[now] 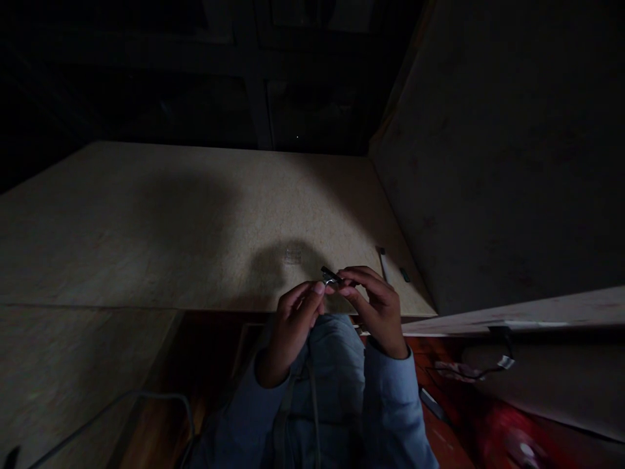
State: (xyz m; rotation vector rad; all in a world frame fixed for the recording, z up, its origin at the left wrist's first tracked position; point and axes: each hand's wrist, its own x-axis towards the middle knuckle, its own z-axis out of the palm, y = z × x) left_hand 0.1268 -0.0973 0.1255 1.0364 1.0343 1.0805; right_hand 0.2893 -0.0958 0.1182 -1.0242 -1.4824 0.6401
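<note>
Head view, and the light is dim: I have a small black-and-silver piece (330, 275) pinched between my two hands, over the near edge of the pale tabletop (268, 202). My left hand (297, 316) has thumb and fingers together on its silvery end, while my right hand (378, 309) grips the dark part from the other side, thumb below and fingers above. The black part slants upward to the left, standing out past my fingertips; its finer shape is too dark for me to tell.

Just beyond the piece, a faint squarish patch (293, 256) shows on the tabletop, within a shadow. To the right of it, near my right hand, lies a slim white stick with a dark tip (383, 266), its lower end partly behind my fingers, and beside that a short dark stub (405, 275). A dark upright panel (512, 163) borders the tabletop on the right. My blue sleeves (395, 404) rest either side of my lap, and a grey cable (122, 397) curves at lower left.
</note>
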